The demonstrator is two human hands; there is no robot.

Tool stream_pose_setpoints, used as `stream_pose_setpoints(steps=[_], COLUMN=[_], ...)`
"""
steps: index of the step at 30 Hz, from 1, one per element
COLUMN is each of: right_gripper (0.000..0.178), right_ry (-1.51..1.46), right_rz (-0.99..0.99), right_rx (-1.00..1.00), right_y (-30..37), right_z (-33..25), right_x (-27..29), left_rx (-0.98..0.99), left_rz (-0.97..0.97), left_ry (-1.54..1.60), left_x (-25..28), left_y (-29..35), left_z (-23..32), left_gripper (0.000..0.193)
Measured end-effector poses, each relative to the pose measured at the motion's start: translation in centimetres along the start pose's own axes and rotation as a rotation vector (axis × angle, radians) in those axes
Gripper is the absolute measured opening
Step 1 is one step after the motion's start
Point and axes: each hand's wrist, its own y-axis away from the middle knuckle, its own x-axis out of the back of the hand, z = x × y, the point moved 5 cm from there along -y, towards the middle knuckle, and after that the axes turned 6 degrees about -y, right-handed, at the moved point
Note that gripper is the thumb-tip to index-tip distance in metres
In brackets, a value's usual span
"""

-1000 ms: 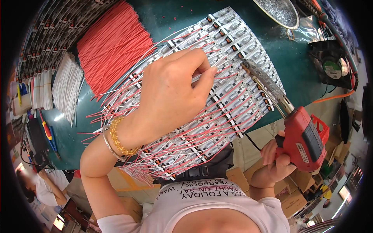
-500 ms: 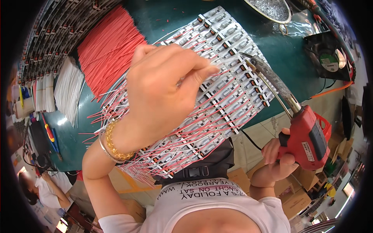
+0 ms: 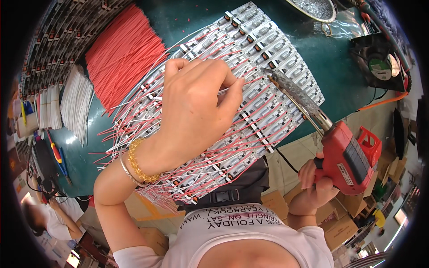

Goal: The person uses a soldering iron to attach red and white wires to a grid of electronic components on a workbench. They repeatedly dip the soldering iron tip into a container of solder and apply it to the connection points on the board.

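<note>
My right hand (image 3: 319, 185) is wrapped round the grip of a red soldering gun (image 3: 346, 163). Its dark, crusted tip rests at or just over the panel of small electronic modules (image 3: 286, 58), beside my left fingers. My left hand (image 3: 199, 105) hovers above the panel in a pinch, thumb against forefinger. A thin white wire (image 3: 221, 91) shows by the pinch, and I take it to be held there. Many red and white wires (image 3: 129, 123) run off the modules toward the left. My left palm hides part of the panel.
On the green table (image 3: 178, 15) lie piles of red wires (image 3: 127, 53) and white wires (image 3: 76, 105). A metal dish (image 3: 315, 9) and a black fan (image 3: 377, 64) stand at right. Pliers (image 3: 58, 154) lie at left, where another person (image 3: 58, 219) sits.
The soldering gun's tip has moved left and slightly down, closer to my left fingertips. My left hand has shifted a little, its fingertips drawing back left and lower.
</note>
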Motion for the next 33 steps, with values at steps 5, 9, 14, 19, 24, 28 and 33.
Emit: stream_pose_setpoints(steps=[5, 9, 14, 19, 24, 28, 33], right_gripper=[0.067, 0.069, 0.074, 0.066, 0.072, 0.069, 0.069], right_ry=[0.069, 0.041, -0.120, 0.016, -0.064, -0.091, -0.038], right_rz=[0.018, -0.020, -0.027, -0.041, -0.015, 0.003, -0.026], right_rx=[-0.021, 0.013, -0.063, -0.009, -0.088, -0.044, -0.019], right_y=[0.5, 0.5, 0.5, 0.3, 0.7, 0.6, 0.1], right_z=[0.7, 0.8, 0.7, 0.6, 1.0, 0.6, 0.2], right_x=[0.5, 0.9, 0.7, 0.2, 0.7, 0.4, -0.2], left_rx=[0.004, -0.014, -0.001, 0.012, -0.021, -0.061, -0.044], left_rz=[-0.016, 0.005, -0.013, -0.008, 0.017, 0.052, 0.027], left_ry=[0.000, -0.005, 0.003, 0.002, -0.009, -0.020, -0.028], left_x=[-0.1, 0.1, 0.0, 0.0, 0.0, -0.1, 0.0], left_y=[0.0, 0.0, 0.0, 0.1, 0.2, 0.1, 0.2], left_z=[-0.1, -0.1, -0.2, -0.1, 0.0, 0.1, 0.2], left_gripper=[0.013, 0.013, 0.013, 0.013, 0.013, 0.013, 0.013])
